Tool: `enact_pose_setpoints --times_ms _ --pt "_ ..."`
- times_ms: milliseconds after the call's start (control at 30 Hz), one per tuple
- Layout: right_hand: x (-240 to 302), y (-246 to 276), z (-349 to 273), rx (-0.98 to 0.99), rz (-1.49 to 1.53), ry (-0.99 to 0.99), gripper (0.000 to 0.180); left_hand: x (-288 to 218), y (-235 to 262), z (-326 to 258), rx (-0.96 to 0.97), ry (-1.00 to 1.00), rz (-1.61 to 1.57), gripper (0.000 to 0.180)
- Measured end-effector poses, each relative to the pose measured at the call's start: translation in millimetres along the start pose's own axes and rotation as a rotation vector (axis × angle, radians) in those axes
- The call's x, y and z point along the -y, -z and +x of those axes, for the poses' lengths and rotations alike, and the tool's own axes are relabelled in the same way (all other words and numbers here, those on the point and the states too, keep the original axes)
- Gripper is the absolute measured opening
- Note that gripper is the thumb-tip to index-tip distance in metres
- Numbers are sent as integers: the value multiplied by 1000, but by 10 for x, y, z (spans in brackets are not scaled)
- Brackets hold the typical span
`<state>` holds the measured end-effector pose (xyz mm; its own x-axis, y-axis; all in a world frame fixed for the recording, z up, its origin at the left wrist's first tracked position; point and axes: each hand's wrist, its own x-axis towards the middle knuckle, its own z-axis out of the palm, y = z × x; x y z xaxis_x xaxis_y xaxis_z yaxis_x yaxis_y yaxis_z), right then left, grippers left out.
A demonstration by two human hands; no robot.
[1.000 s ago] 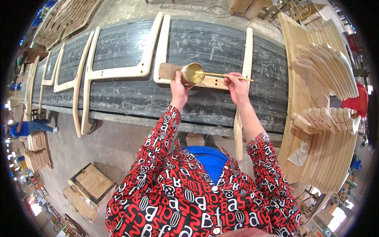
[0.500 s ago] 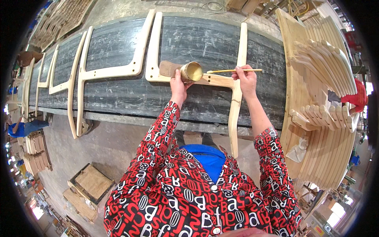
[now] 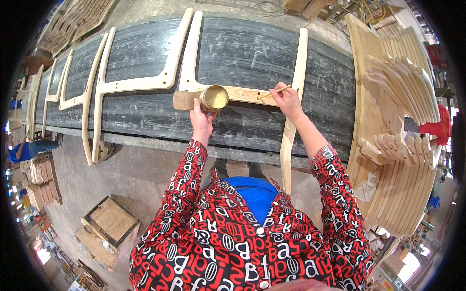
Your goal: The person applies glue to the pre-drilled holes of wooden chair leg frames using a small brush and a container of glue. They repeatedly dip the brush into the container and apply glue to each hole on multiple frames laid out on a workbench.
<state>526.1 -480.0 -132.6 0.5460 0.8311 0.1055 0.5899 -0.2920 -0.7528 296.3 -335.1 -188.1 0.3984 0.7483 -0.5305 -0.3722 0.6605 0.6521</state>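
Observation:
My left hand [image 3: 201, 121] is closed around a round can [image 3: 208, 104] with pale yellow stuff [image 3: 216, 97] in it. A flat brown piece [image 3: 182, 100] juts out to the can's left; whether it is fixed to the can I cannot tell. My right hand [image 3: 287, 101] pinches a thin stick [image 3: 280, 91]. The stick's lower tip is at the dark holes in the crossbar of a pale wooden chair-side frame [image 3: 242, 93]. That frame lies on a dark, scuffed tabletop [image 3: 242, 53], and the can partly hides its left corner.
More pale wooden frames [image 3: 131, 85] lie along the table to the left. At the right, stacks of curved wooden parts [image 3: 403, 87] stand on boards. A wooden box [image 3: 110, 220] sits on the floor at the lower left. Other people are at the far left and right.
My left hand has moved the can left and slightly down. The stick has swung from nearly level by the can to a slant, its tip now at the crossbar's holes.

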Motion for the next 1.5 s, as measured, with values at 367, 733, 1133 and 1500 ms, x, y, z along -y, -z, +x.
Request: enact_pose_setpoints --times_ms 367,733,1133,1500 --pt "43 134 111 -34 -16 -27 24 -5 139 -50 32 -13 15 45" --pt "22 -112 119 70 -67 57 20 -6 175 -74 13 -24 24 43" --pt "29 141 331 363 -142 283 7 -26 123 -17 62 3 70 42" --pt "-186 318 31 146 174 -31 2 379 -107 75 72 -43 75 40"
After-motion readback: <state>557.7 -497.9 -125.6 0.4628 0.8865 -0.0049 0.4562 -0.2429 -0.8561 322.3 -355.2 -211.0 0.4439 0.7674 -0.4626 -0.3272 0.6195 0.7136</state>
